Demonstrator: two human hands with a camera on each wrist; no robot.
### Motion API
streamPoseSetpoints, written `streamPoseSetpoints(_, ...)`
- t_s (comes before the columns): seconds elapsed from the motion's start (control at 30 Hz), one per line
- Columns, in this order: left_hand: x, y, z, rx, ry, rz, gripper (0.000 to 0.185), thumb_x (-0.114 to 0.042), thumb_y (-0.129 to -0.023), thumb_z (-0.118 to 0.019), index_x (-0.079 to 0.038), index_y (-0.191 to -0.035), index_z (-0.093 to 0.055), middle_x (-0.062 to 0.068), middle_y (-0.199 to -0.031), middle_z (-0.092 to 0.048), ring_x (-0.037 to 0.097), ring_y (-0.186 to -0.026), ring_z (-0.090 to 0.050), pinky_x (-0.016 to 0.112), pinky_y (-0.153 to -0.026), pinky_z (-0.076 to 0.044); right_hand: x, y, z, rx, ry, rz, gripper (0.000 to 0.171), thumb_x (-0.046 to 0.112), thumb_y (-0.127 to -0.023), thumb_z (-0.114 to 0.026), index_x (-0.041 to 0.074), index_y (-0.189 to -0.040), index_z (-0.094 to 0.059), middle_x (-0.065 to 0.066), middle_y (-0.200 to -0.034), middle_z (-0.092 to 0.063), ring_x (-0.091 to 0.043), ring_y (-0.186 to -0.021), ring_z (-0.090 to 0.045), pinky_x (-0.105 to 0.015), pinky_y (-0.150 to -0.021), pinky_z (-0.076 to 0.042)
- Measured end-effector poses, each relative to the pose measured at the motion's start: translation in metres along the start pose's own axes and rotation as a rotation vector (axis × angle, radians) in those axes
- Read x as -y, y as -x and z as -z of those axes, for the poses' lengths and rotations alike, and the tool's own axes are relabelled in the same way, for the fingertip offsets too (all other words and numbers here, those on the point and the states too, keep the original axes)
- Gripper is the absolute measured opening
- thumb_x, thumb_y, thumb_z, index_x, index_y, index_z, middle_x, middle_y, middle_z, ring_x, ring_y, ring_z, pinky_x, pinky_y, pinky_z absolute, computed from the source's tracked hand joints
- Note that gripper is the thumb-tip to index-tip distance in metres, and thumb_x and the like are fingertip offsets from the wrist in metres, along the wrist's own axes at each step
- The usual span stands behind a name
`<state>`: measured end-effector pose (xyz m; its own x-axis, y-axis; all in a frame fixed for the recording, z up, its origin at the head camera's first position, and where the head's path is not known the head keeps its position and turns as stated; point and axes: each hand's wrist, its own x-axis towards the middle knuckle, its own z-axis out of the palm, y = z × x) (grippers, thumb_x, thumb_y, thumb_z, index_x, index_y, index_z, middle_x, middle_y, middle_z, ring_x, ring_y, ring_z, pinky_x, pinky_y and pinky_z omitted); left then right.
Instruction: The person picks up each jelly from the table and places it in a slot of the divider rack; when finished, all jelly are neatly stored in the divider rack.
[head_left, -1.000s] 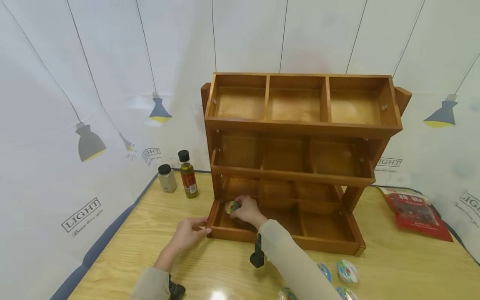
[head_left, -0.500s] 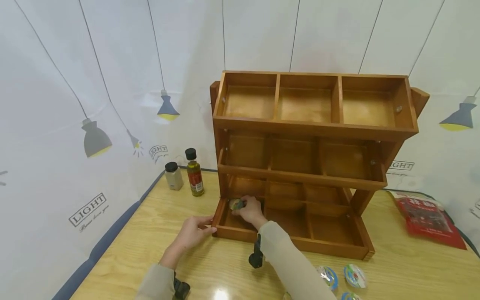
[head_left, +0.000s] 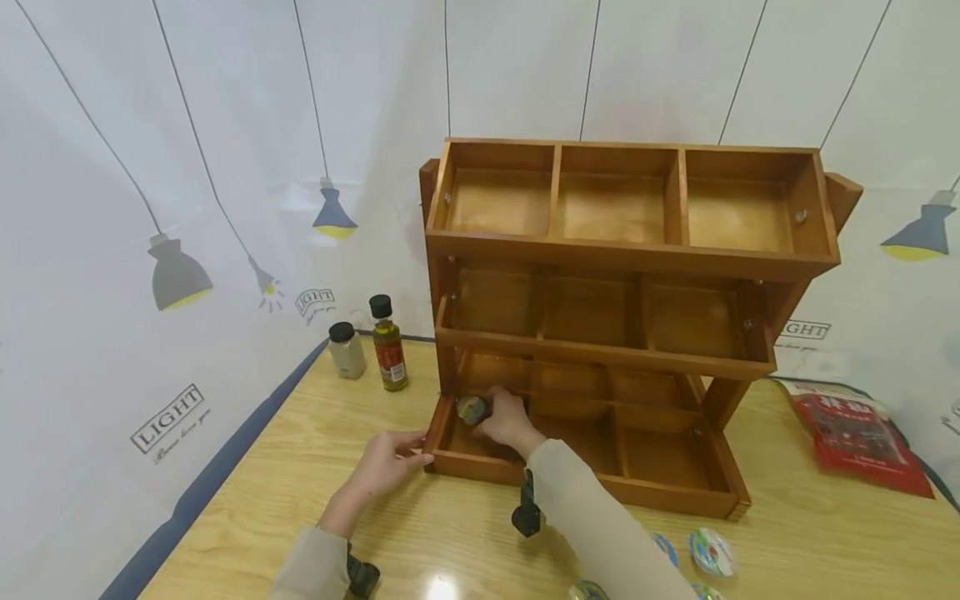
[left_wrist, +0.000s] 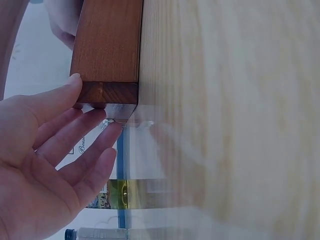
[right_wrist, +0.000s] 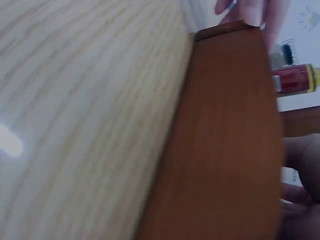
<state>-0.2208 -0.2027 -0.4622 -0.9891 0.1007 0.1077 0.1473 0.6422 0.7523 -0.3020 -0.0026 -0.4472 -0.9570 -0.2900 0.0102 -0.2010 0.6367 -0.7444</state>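
In the head view, my right hand [head_left: 507, 419] reaches into the front left compartment of the wooden rack's [head_left: 600, 250] bottom tier. It holds a small round cup with a colourful printed lid [head_left: 472, 409] by its right side. My left hand [head_left: 386, 463] touches the rack's front left corner with thumb and fingertips. In the left wrist view, the left hand [left_wrist: 55, 160] has its fingers spread, the thumb at the edge of the wooden corner [left_wrist: 107, 45]. The right wrist view shows the rack's front board [right_wrist: 225, 135], which hides most of the right hand [right_wrist: 302, 170].
Behind the left hand stand a black-capped jar [head_left: 347, 354] and an oil bottle [head_left: 390, 354]. A red packet [head_left: 855, 437] lies right of the rack. Several round cups [head_left: 712, 552] lie on the table [head_left: 810, 542] in front. A patterned white wall covering [head_left: 225, 125] rises behind.
The head view has shifted, so the rack sits farther right in it. My right hand has edged slightly right, and more of the cup's lid shows. The left hand stays at the corner.
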Motion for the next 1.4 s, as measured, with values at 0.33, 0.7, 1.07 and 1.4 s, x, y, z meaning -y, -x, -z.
streamPoseSetpoints(0.33, 0.0, 0.001, 0.002, -0.006, 0.011, -0.085, 0.043, -0.026, -0.08, -0.067, -0.004, -0.117, -0.061, 0.016, -0.103, -0.068, 0.019, -0.081, -0.065, 0.028, -0.065, -0.052, -0.012, 0.044, 0.071, 0.222, -0.2, 0.15, 0.046, 0.019, -0.075, -0.073, 0.001, -0.114, -0.056, -0.02, -0.104, -0.063, -0.02, -0.085, -0.064, -0.028, -0.072, -0.053)
streamPoseSetpoints(0.7, 0.0, -0.001, -0.003, 0.006, 0.011, -0.03, 0.042, -0.019, -0.079, -0.068, -0.005, -0.118, -0.06, 0.014, -0.103, -0.068, 0.02, -0.084, -0.065, 0.024, -0.065, -0.051, -0.062, 0.13, 0.123, 0.302, -0.016, 0.368, 0.047, 0.026, -0.077, -0.07, 0.0, -0.113, -0.055, -0.015, -0.106, -0.062, -0.026, -0.094, -0.061, -0.027, -0.08, -0.052)
streamPoseSetpoints(1.07, -0.001, 0.0, -0.001, -0.006, 0.02, -0.007, 0.043, -0.019, -0.079, -0.068, -0.004, -0.118, -0.06, 0.015, -0.103, -0.068, 0.02, -0.082, -0.066, 0.025, -0.064, -0.052, -0.094, 0.173, 0.122, 0.284, 0.036, 0.317, 0.058, 0.036, -0.075, -0.07, -0.002, -0.115, -0.053, -0.01, -0.109, -0.061, -0.023, -0.096, -0.058, -0.034, -0.08, -0.052)
streamPoseSetpoints(1.4, -0.002, 0.0, -0.003, 0.008, 0.04, 0.032, 0.044, -0.018, -0.079, -0.069, -0.006, -0.12, -0.059, 0.014, -0.104, -0.068, 0.021, -0.085, -0.065, 0.027, -0.066, -0.053, -0.096, 0.168, 0.105, 0.271, 0.077, 0.302, 0.062, 0.031, -0.073, -0.072, -0.009, -0.116, -0.051, -0.011, -0.106, -0.062, -0.024, -0.093, -0.06, -0.027, -0.077, -0.053)
